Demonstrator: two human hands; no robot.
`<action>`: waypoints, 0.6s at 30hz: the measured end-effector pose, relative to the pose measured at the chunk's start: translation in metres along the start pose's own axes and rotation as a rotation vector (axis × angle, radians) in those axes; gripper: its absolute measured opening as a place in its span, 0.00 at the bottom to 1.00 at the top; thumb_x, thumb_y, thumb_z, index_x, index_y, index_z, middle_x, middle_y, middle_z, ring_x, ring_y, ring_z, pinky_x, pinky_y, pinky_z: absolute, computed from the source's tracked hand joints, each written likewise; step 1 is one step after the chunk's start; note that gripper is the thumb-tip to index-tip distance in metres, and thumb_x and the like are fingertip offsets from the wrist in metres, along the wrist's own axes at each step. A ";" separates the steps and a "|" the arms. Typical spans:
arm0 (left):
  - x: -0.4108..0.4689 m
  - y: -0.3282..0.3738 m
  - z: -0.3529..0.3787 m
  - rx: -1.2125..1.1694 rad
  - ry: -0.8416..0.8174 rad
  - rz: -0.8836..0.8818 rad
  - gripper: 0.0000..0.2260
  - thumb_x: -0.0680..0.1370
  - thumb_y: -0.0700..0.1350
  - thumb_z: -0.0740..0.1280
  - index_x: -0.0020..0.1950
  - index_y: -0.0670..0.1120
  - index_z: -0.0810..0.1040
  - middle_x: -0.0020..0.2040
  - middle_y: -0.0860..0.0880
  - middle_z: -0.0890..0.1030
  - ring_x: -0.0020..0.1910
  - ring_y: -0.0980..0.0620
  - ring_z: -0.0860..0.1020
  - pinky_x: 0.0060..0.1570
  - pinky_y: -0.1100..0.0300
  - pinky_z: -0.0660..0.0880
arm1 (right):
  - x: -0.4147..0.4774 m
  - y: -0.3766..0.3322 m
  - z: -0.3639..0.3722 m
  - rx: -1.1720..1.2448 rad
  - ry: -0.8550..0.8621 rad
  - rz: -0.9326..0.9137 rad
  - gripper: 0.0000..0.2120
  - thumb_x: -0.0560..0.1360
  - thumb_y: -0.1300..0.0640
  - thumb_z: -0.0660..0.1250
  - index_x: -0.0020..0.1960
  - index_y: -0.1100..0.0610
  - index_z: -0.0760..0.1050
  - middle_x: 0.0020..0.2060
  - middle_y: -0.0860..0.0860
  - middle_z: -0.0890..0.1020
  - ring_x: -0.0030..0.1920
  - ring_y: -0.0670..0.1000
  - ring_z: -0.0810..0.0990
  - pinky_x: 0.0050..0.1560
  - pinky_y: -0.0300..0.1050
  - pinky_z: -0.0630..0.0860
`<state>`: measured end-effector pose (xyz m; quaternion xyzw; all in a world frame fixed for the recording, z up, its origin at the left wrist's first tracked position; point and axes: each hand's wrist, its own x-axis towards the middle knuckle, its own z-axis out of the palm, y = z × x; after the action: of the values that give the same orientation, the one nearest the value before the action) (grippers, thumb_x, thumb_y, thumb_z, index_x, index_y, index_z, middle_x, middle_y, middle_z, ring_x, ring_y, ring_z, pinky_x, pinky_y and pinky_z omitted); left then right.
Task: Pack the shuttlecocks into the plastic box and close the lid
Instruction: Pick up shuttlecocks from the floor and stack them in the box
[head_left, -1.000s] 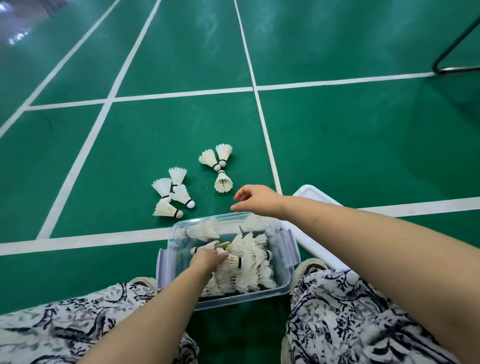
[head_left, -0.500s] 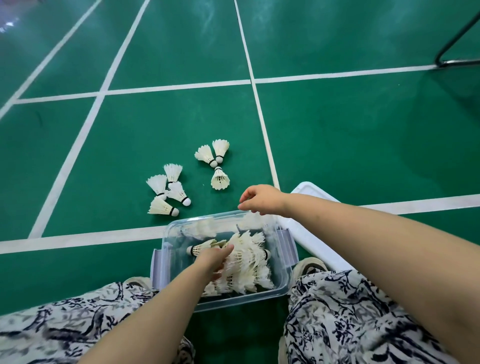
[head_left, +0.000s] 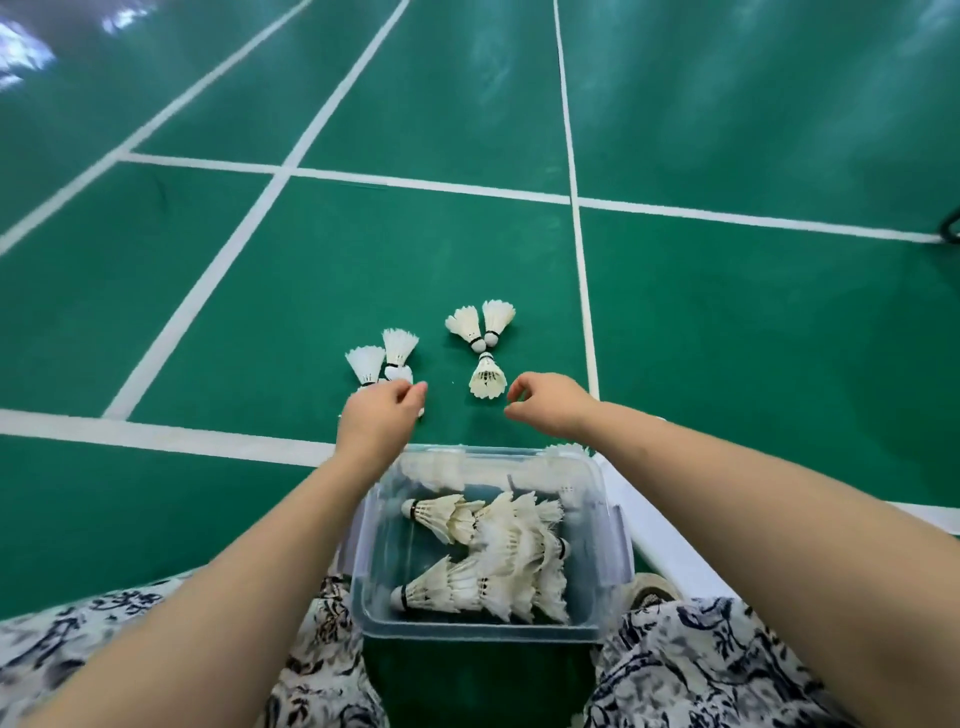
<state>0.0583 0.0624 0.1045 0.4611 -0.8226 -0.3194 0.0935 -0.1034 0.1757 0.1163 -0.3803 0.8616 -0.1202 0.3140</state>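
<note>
The clear plastic box (head_left: 366, 597) stands open on the green floor between my knees, with several white shuttlecocks (head_left: 498, 551) lying in it. Its white lid (head_left: 667, 545) lies flat to the right of it. Beyond the box lie two loose groups: a left cluster (head_left: 382, 358) and three shuttlecocks (head_left: 485, 338) on the right. My left hand (head_left: 379, 423) reaches over the left cluster with loosely curled fingers, covering its nearer shuttlecocks; the fingertips touch one. My right hand (head_left: 550, 410) hovers beside the nearest shuttlecock (head_left: 487, 382) of the right group, fingers loosely curled and holding nothing.
White court lines (head_left: 156, 431) cross the green floor. A black metal frame (head_left: 950, 228) shows at the far right edge. My patterned trouser legs (head_left: 727, 665) and a shoe (head_left: 649, 590) flank the box.
My left hand has come out of the box and reached forward onto the left cluster. My right hand has moved forward past the box's far rim toward the right group.
</note>
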 end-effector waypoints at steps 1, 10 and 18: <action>0.006 -0.002 -0.005 -0.004 0.007 -0.013 0.19 0.80 0.51 0.58 0.40 0.38 0.77 0.35 0.43 0.79 0.40 0.42 0.77 0.35 0.56 0.68 | 0.007 -0.001 0.002 -0.023 0.001 0.016 0.16 0.75 0.53 0.63 0.62 0.56 0.72 0.54 0.55 0.79 0.46 0.54 0.74 0.45 0.41 0.69; 0.040 -0.043 0.001 -0.111 0.044 -0.172 0.12 0.80 0.52 0.58 0.41 0.48 0.75 0.32 0.54 0.75 0.39 0.48 0.74 0.35 0.58 0.65 | 0.091 -0.003 0.034 -0.034 -0.022 0.192 0.38 0.69 0.49 0.70 0.73 0.53 0.55 0.70 0.58 0.61 0.64 0.61 0.71 0.66 0.54 0.69; 0.077 -0.075 0.025 -0.177 0.083 -0.282 0.10 0.80 0.50 0.59 0.50 0.48 0.77 0.41 0.51 0.78 0.44 0.49 0.75 0.41 0.58 0.67 | 0.180 -0.016 0.075 -0.138 0.061 0.205 0.39 0.68 0.39 0.69 0.73 0.42 0.55 0.75 0.51 0.51 0.71 0.63 0.57 0.66 0.59 0.65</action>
<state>0.0569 -0.0171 0.0282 0.5748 -0.7138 -0.3812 0.1217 -0.1395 0.0355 -0.0153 -0.3071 0.9113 -0.0391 0.2715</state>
